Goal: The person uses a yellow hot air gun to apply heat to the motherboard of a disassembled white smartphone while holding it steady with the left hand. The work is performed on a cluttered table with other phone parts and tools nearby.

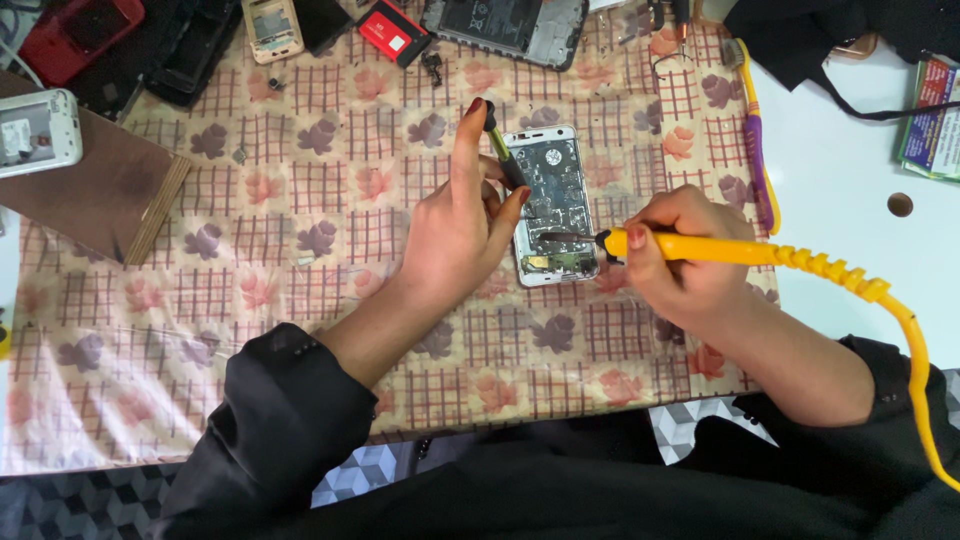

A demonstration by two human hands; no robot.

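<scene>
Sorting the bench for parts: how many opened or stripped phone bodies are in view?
4, maybe more hidden: opened white phone under both hands; large frame top centre; small beige frame top left; white phone at left edge.

Black sleeves are worn on both arms, pushed back from the wrists; dark red polish is seen on the fingernails [475, 104].
</scene>
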